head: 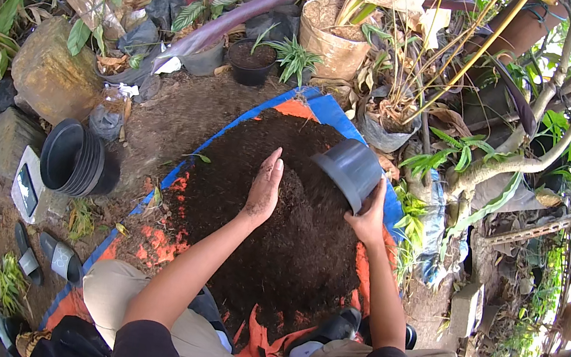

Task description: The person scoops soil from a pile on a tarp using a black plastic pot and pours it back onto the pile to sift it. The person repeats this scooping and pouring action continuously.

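Note:
My right hand (369,217) grips the rim of a black plastic plant pot (351,172), which is tipped on its side with its mouth low and towards the soil. Blurred dark soil shows just below the pot's mouth. My left hand (265,186) is held edge-up over the soil, fingers together and straight, palm facing the pot, soil stuck to its skin and nothing in it. Under both hands lies a broad heap of dark potting soil (273,255) on a blue and orange tarpaulin (330,110).
Stacked black pots (70,158) stand at the left, near a phone (28,189) on a block and a pair of slide sandals (61,257). A large rock (56,69) lies upper left. Potted plants, including one in a tan grow bag (331,45), line the far side. Branches (518,159) reach in from the right.

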The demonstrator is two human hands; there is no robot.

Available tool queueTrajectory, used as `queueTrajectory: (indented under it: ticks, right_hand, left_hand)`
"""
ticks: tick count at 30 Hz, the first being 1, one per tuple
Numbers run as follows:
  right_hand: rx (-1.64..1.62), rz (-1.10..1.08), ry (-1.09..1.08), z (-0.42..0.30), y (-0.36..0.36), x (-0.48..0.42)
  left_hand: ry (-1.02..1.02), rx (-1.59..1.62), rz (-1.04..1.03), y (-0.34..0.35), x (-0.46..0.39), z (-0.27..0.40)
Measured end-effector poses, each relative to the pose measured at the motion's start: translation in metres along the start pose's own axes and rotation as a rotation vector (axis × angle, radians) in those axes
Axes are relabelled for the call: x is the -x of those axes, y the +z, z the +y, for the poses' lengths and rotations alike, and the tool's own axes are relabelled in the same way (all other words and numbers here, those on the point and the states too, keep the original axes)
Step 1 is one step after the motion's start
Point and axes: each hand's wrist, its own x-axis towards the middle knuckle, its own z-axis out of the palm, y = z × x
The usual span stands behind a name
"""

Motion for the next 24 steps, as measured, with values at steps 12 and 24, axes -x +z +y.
queueTrajectory:
  ticks: [12,24]
  right_hand:
    - [0.110,-0.119,-0.088,0.011,0.085,-0.159]
    - [0.561,-0.775,-0.294,-0.011,0.122,-0.208]
  left_hand:
    - [0.123,-0.475,-0.144,0.011,0.006,0.011]
    - [0.165,-0.527,-0.152,0.008,0.012,0.009]
